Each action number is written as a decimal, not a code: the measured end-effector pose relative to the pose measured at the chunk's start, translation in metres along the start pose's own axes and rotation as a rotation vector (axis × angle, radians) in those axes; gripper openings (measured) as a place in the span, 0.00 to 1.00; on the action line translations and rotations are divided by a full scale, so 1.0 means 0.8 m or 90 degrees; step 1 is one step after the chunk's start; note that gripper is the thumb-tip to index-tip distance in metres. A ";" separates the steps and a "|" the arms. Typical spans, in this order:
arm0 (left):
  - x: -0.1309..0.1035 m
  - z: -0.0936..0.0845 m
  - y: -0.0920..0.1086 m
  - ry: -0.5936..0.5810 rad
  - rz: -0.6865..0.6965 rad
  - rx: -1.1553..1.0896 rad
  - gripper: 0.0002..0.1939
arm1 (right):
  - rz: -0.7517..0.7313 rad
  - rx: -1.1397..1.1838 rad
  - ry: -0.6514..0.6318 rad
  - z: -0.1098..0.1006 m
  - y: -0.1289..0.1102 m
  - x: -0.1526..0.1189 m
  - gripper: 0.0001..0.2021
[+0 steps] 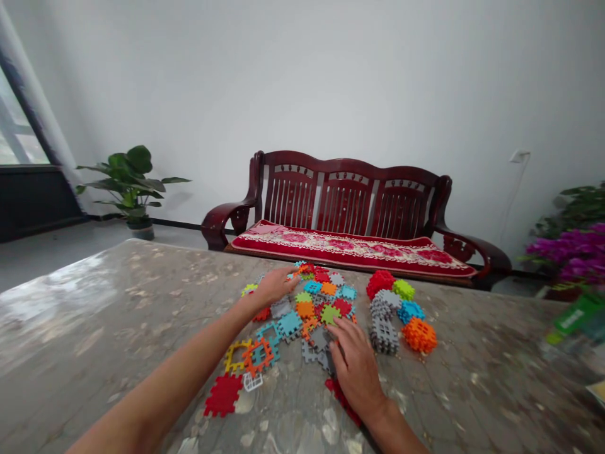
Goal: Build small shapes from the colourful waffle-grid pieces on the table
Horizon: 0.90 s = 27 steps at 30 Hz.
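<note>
Flat toothed plastic tiles in several colours lie in a loose spread on the table. My left hand (278, 284) reaches to the far left part of the spread, its fingertips near an orange tile at the back; whether it grips anything is too small to tell. My right hand (353, 359) rests palm down with fingers spread, fingertips touching or just beside a lime green tile (329, 314). A dark red piece (347, 405) lies partly under it. At the near left are a red tile (224, 395), an orange frame (258, 357) and a small white piece (252, 381).
Right of the spread stand stacked tiles: red (380, 284), lime (403, 289), grey (384, 334), blue (410, 311) and orange (420, 335). Behind the stone-patterned table (155, 284) is a wooden bench (343, 195). Purple flowers (574, 252) and a green item (579, 313) are at the right.
</note>
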<state>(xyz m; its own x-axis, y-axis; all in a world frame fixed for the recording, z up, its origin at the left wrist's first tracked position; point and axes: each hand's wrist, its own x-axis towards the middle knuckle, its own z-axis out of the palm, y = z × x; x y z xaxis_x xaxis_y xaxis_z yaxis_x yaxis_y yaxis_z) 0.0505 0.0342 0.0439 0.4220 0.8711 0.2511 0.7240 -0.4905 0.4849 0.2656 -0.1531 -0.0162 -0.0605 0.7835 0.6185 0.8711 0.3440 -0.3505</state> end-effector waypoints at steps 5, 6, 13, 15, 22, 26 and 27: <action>0.090 0.025 -0.007 -0.082 0.017 0.145 0.32 | -0.004 -0.110 -0.001 0.008 0.013 -0.008 0.20; 0.107 0.031 -0.009 -0.105 -0.011 0.159 0.33 | -0.006 -0.123 -0.005 0.010 0.016 -0.010 0.20; 0.169 0.076 -0.016 -0.238 -0.040 0.147 0.38 | -0.035 -0.114 -0.092 0.023 0.040 -0.014 0.23; 0.169 0.084 -0.017 -0.267 -0.010 0.140 0.37 | -0.035 -0.111 -0.106 0.026 0.043 -0.014 0.23; 0.142 0.068 -0.018 -0.278 0.175 0.099 0.29 | -0.001 -0.116 -0.122 0.025 0.027 -0.010 0.23; 0.117 0.052 -0.012 -0.270 0.202 0.055 0.22 | 0.018 -0.128 -0.116 0.020 0.011 -0.005 0.22; 0.110 0.048 -0.011 -0.274 0.195 0.042 0.21 | 0.020 -0.127 -0.115 0.019 0.009 -0.004 0.22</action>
<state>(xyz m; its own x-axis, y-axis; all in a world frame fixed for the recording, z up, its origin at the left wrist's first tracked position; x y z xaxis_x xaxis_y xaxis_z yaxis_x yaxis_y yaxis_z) 0.1019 0.1142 0.0294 0.7953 0.6062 0.0002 0.5593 -0.7339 0.3855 0.2646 -0.1450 -0.0311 -0.1024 0.8783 0.4669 0.9515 0.2234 -0.2116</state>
